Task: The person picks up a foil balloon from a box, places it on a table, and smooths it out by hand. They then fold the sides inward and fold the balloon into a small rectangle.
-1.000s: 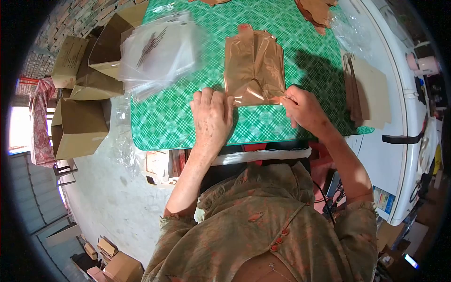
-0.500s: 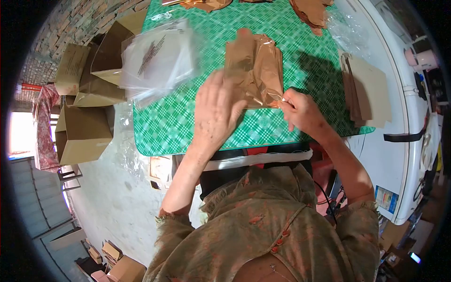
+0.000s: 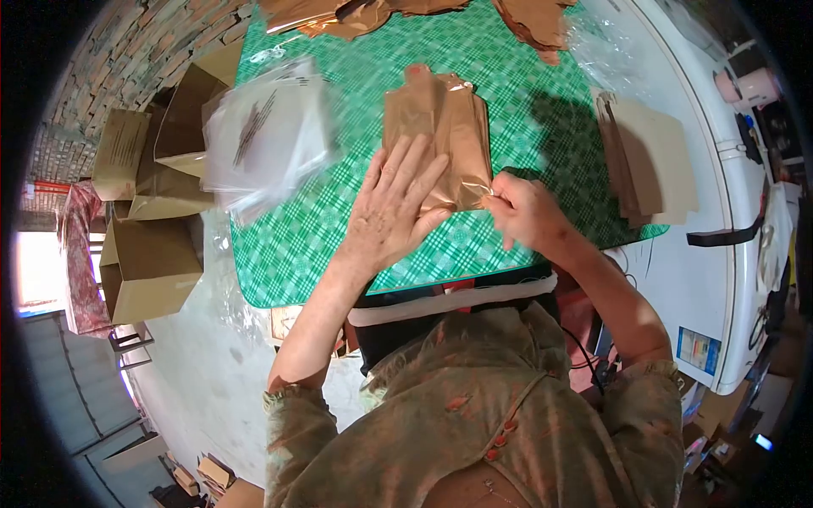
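A folded copper-coloured foil piece [image 3: 461, 118], much like a flat, uninflated foil balloon, lies in a layered pile on the green checked tablecloth. My left hand [image 3: 389, 207] rests on its lower left part, palm down with the fingers spread. At the lower right corner, my right hand [image 3: 527, 212] pinches the foil's edge between thumb and fingertips; the other fingers curl in and are slightly blurred. To the left of my left hand is a stack of clear printed plastic bags [image 3: 271, 135].
More copper foil pieces [image 3: 538, 25] lie along the table's far edge. Beige card sheets [image 3: 648, 157] sit at the right, beside a white appliance [image 3: 711, 296]. Open cardboard boxes [image 3: 157, 245] stand on the floor to the left. Crumpled clear plastic [image 3: 605, 51] is at the far right.
My left hand has come down and flattened on the foil, its fingers now clearly spread. The right hand keeps its pinch at the corner. The whole view has shifted slightly.
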The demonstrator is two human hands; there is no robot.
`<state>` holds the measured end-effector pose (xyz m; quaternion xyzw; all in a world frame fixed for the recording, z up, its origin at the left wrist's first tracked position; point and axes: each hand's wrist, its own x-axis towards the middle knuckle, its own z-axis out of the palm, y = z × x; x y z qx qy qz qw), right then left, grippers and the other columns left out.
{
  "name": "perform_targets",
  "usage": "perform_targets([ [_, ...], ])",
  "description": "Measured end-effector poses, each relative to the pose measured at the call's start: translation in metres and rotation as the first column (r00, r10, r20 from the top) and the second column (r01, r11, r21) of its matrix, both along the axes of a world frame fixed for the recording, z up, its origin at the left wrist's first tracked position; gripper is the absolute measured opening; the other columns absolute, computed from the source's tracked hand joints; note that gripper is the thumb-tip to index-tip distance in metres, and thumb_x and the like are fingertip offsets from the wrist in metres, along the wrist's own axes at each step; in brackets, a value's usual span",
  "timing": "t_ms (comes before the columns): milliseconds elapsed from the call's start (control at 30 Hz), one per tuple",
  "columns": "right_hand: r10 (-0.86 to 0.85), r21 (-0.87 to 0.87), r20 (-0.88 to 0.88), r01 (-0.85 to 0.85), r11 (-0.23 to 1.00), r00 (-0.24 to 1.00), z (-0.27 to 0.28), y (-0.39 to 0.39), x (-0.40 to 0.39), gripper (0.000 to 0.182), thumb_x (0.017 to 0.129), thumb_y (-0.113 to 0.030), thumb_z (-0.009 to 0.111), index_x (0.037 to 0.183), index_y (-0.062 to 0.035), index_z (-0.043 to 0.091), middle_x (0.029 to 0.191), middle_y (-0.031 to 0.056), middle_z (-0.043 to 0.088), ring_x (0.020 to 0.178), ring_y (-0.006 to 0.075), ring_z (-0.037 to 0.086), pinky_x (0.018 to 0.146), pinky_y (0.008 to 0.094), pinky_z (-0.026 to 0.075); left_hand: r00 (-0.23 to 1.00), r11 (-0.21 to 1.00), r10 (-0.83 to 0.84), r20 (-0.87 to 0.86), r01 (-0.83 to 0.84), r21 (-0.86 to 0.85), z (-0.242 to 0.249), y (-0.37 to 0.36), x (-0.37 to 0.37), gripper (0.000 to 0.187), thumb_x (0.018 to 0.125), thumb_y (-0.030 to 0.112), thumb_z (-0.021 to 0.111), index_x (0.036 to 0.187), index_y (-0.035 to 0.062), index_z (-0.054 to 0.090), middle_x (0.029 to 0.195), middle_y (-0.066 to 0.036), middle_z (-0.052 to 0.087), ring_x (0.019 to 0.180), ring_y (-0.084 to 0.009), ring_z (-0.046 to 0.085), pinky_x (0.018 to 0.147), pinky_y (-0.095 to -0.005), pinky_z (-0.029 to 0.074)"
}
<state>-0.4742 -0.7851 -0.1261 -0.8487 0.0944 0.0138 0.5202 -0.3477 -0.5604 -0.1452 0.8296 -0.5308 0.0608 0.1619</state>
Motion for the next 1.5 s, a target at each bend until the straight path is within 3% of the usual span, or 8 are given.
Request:
perform_targets([
  [200,0.038,0.054,-0.212,-0.028,0.998,0.977,0.015,-0.010,0.010,0.024,0.104,-0.019,0.066,0.093,0.0026,0.064,0.067,0.0082,0.064,0.050,0.0156,0.063,0.047,0.0321,0.049,1.000,0.997,-0.018,0.017,0.017,0.073,0.003,-0.001,0.002,0.071,0.107,0.061,0.046,0.163,0.0177,0.044,0.170,-0.017,0.035,0.160,-0.0367,0.025,0.132,-0.0562,0.017],
  [333,-0.015,-0.165,0.067,0.026,0.986,0.998,0.001,-0.024,0.029,0.030,0.104,-0.025,0.067,0.096,0.0037,0.068,0.071,0.0057,0.066,0.053,0.0136,0.062,0.051,0.0309,0.050,0.999,0.995,-0.023,0.025,0.021,0.099,0.004,-0.001,0.003,0.070,0.107,0.060,0.045,0.163,0.0184,0.044,0.170,-0.017,0.034,0.161,-0.0383,0.024,0.132,-0.0582,0.015],
  [433,-0.081,-0.111,0.019,0.083,0.990,0.997,0.002,-0.031,0.050,0.030,0.104,-0.026,0.067,0.098,0.0037,0.070,0.077,0.0051,0.070,0.058,0.0124,0.062,0.055,0.0310,0.051,1.000,0.993,-0.023,0.012,0.021,0.113,0.003,0.000,0.002,0.072,0.106,0.061,0.046,0.164,0.0189,0.042,0.171,-0.017,0.033,0.162,-0.0389,0.022,0.131,-0.0597,0.013],
  [533,-0.126,-0.077,0.046,0.130,0.989,0.991,0.001,-0.035,0.065,0.029,0.098,-0.025,0.071,0.095,0.0035,0.071,0.075,0.0167,0.072,0.060,0.0232,0.071,0.059,0.0364,0.055,1.000,0.993,-0.014,-0.001,0.014,0.119,0.008,0.001,0.002,0.076,0.104,0.063,0.050,0.166,0.0192,0.040,0.173,-0.017,0.029,0.163,-0.0397,0.018,0.131,-0.0610,0.009],
  [933,-0.132,-0.031,-0.063,0.130,0.991,0.989,0.008,-0.033,0.065,0.026,0.102,-0.021,0.065,0.099,0.0044,0.070,0.080,0.0099,0.073,0.060,0.0185,0.067,0.058,0.0346,0.054,0.998,0.998,-0.055,-0.033,0.055,0.001,0.015,-0.027,0.032,0.076,0.104,0.055,0.055,0.165,0.0124,0.039,0.172,-0.022,0.028,0.161,-0.0427,0.022,0.131,-0.0577,0.017],
  [1033,-0.110,-0.160,0.199,0.143,0.977,0.974,-0.011,-0.037,0.061,0.022,0.099,-0.019,0.065,0.104,0.0015,0.072,0.090,0.0110,0.076,0.084,0.0303,0.075,0.074,0.0410,0.058,0.998,0.997,-0.064,-0.003,0.064,0.040,0.001,-0.031,0.035,0.074,0.108,0.053,0.050,0.167,0.0121,0.035,0.174,-0.022,0.024,0.162,-0.0406,0.020,0.132,-0.0551,0.016],
  [1233,0.238,-0.731,0.413,0.165,0.662,0.879,-0.016,-0.044,0.040,0.028,0.093,-0.017,0.065,0.119,-0.0077,0.071,0.132,0.0021,0.066,0.133,0.0268,0.054,0.103,0.0400,0.046,0.999,0.995,-0.054,-0.001,0.054,0.078,0.002,-0.033,0.035,0.074,0.108,0.053,0.049,0.167,0.0107,0.034,0.174,-0.022,0.024,0.162,-0.0407,0.020,0.132,-0.0553,0.016],
  [1500,0.346,-0.793,0.406,0.139,0.593,0.846,-0.025,-0.039,0.035,0.036,0.093,-0.027,0.067,0.124,-0.0089,0.071,0.137,0.0045,0.061,0.148,0.0294,0.041,0.116,0.0550,0.032,0.996,0.998,-0.056,-0.067,0.055,-0.025,0.004,-0.033,0.033,0.076,0.108,0.056,0.045,0.164,0.0058,0.038,0.171,-0.025,0.030,0.160,-0.0445,0.022,0.130,-0.0587,0.019],
])
